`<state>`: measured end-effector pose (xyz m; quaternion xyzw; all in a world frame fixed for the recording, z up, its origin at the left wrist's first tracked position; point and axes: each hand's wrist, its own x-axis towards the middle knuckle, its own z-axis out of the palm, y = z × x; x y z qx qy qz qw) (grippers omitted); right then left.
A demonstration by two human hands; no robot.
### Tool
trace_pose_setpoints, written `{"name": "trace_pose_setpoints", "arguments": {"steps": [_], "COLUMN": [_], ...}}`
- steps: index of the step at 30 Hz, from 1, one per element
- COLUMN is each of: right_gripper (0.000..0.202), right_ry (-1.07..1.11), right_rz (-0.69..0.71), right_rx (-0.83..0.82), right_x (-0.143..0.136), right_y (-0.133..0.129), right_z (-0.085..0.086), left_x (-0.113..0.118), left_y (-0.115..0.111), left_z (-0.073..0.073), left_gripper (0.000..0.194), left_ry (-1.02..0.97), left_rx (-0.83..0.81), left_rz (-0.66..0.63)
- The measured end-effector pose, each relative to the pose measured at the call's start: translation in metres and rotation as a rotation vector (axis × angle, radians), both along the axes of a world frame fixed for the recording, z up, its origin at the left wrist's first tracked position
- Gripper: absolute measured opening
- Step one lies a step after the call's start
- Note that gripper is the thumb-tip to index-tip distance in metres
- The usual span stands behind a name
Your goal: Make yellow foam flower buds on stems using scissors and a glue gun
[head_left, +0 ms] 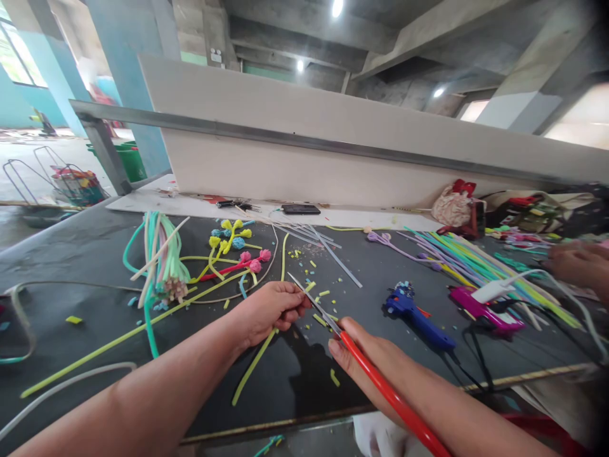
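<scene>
My left hand (pixel 280 304) is pinched closed, with a short yellow-green end showing between its fingertips and the blades. A yellow-green chenille stem (pixel 254 368) runs out below that hand toward the table's front edge; the fingers hide how it is gripped. My right hand (pixel 366 355) is wrapped round red-handled scissors (pixel 380 384), whose pointed metal blades reach up to my left fingertips. Several short cut yellow-green pieces (pixel 320 321) lie around the blades on the dark table (pixel 204 393).
At left stand bundled stems (pixel 164 254) beside yellow and pink pompom sprigs (pixel 228 241). A blue glue gun (pixel 421 320), a magenta power strip (pixel 490 311) with cords, and more stems (pixel 442 247) lie right. Another person's hand (pixel 578 266) is at far right. A white panel (pixel 309 158) stands behind.
</scene>
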<state>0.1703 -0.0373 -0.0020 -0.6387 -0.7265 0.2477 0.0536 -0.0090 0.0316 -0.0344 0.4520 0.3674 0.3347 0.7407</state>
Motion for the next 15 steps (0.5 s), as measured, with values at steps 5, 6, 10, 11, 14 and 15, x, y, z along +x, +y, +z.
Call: {"name": "trace_pose_setpoints", "arguments": {"steps": [5, 6, 10, 11, 14, 15], "right_gripper": [0.023, 0.024, 0.024, 0.023, 0.021, 0.021], "right_ry": [-0.002, 0.0, -0.01, -0.021, -0.052, -0.055], "right_rz": [-0.023, -0.023, -0.02, -0.025, -0.041, -0.043], "right_rx": [0.048, 0.051, 0.059, 0.068, 0.089, 0.089], "right_x": [-0.0036, -0.0042, -0.0046, -0.0047, -0.0054, -0.0056], "right_y": [0.0, -0.0001, 0.0, 0.0, -0.0001, -0.0001], "right_z": [-0.0017, -0.0018, -0.0042, -0.0051, -0.0065, -0.0063], "left_x": [-0.001, -0.001, -0.001, -0.001, -0.0012, -0.0012], "left_y": [-0.0004, -0.0003, 0.0009, 0.0011, 0.0013, 0.0012], "left_z": [-0.0017, -0.0022, -0.0031, -0.0029, -0.0018, -0.0016], "left_gripper": [0.016, 0.017, 0.017, 0.017, 0.016, 0.016], "left_ry": [0.018, 0.02, 0.029, 0.032, 0.035, 0.035], "left_rx": [0.01, 0.012, 0.02, 0.023, 0.028, 0.029], "left_rz": [-0.007, -0.008, -0.008, -0.008, -0.008, -0.009]}}
